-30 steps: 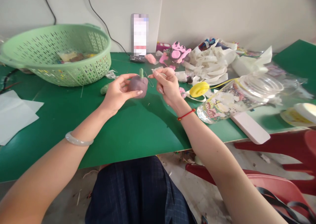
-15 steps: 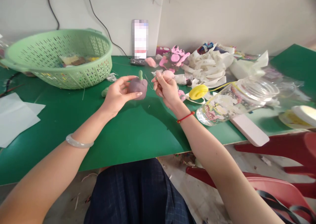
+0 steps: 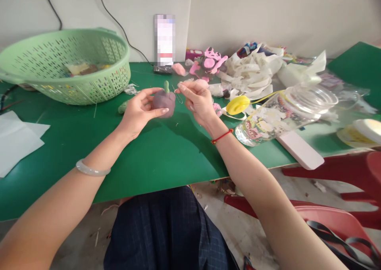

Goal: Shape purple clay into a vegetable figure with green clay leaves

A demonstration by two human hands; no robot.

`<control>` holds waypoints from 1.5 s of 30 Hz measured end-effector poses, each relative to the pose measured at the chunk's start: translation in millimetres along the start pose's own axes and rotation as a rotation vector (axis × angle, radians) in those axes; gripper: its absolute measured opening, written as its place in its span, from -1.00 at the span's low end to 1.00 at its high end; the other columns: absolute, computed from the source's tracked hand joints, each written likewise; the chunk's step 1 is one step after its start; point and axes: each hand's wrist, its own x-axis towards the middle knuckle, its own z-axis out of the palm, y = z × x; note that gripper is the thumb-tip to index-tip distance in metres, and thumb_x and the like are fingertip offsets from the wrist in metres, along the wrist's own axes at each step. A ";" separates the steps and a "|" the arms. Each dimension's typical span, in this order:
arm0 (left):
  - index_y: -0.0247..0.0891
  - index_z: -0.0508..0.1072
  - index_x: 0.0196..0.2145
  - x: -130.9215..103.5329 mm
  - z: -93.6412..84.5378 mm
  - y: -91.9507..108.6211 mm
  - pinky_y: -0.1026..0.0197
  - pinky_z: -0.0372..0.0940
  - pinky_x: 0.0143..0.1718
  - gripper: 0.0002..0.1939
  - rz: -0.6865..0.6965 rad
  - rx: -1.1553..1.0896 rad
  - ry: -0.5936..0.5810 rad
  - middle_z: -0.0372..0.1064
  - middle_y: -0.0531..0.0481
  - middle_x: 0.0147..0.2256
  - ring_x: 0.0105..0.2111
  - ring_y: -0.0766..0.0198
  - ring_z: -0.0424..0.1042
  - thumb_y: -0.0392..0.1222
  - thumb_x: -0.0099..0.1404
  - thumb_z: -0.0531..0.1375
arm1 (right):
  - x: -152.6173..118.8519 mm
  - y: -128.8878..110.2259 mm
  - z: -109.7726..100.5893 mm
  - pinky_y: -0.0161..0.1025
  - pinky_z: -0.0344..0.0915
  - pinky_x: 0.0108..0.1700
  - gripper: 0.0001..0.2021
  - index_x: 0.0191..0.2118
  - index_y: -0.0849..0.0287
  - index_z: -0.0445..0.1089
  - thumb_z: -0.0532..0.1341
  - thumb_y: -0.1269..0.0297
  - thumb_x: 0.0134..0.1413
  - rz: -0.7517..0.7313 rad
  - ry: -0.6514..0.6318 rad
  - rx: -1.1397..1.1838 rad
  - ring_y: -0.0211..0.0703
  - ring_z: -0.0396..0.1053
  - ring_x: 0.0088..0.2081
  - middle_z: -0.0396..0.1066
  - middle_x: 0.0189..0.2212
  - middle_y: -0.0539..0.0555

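Note:
My left hand (image 3: 141, 111) is closed round a rounded purple clay piece (image 3: 164, 103), thumb in front and fingers behind. A short green stem (image 3: 166, 86) stands up from its top. Just to the right, thumb and forefinger of my right hand (image 3: 198, 101) are pinched together close to the stem; whatever is between them is too small to make out. A thin bent wire (image 3: 179, 98) shows between the two hands, below the right fingertips. Behind the left wrist, a green clay lump (image 3: 122, 107) lies on the table.
A green perforated basket (image 3: 89, 88) stands at left, near white paper sheets (image 3: 20, 139). A phone (image 3: 164, 39) leans on the wall. Pink clay pieces (image 3: 210, 64), crumpled white strips (image 3: 253, 73), a yellow tape roll (image 3: 238, 105), a clear jar (image 3: 276, 117) and a pale box (image 3: 300, 150) are to the right.
My right hand has turned and its fingertips have come nearer the green stem. The left hand still holds the purple piece. The whole view has shifted slightly.

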 end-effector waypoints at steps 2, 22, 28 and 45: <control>-0.20 0.53 0.07 0.0 -0.3 -0.1 -0.15 0.53 0.13 -0.32 0.002 -0.002 -0.008 0.59 -0.11 -0.04 0.09 -0.09 0.59 -0.22 -0.02 0.56 | 0.4 0.9 -0.2 -0.38 0.09 -0.60 -0.60 -0.17 0.12 0.50 0.50 -0.08 0.08 0.005 -0.005 -0.007 -0.42 0.25 -0.53 0.58 -0.29 0.01; -0.19 0.52 0.09 0.8 -1.2 -4.3 -0.17 0.52 0.14 -0.33 -0.010 0.036 -0.004 0.58 -0.12 -0.04 0.09 -0.08 0.58 -0.23 0.01 0.56 | -0.1 0.0 3.0 -0.37 0.22 -0.55 -0.49 -0.24 0.14 0.52 0.49 -0.23 -0.02 -0.042 0.037 -0.050 -0.35 0.34 -0.47 0.58 -0.33 0.04; -0.20 0.52 0.09 2.2 -2.6 -3.6 -0.17 0.52 0.15 -0.32 -0.004 0.040 0.006 0.60 -0.13 -0.03 0.08 -0.07 0.59 -0.20 0.00 0.56 | 3.2 1.2 1.3 -0.37 0.04 -0.62 -0.45 -0.28 0.14 0.45 0.34 -0.34 0.13 -0.038 0.085 -0.083 -0.43 0.13 -0.59 0.40 -0.49 -0.06; -0.18 0.52 0.09 2.1 -2.9 -8.3 -0.15 0.51 0.15 -0.31 -0.011 0.035 0.005 0.59 -0.14 -0.01 0.10 -0.08 0.57 -0.17 0.00 0.57 | -2.5 -0.8 4.4 -0.34 0.11 -0.59 -0.51 -0.24 0.15 0.48 0.41 -0.25 0.13 -0.007 0.043 -0.083 -0.40 0.15 -0.57 0.48 -0.42 -0.01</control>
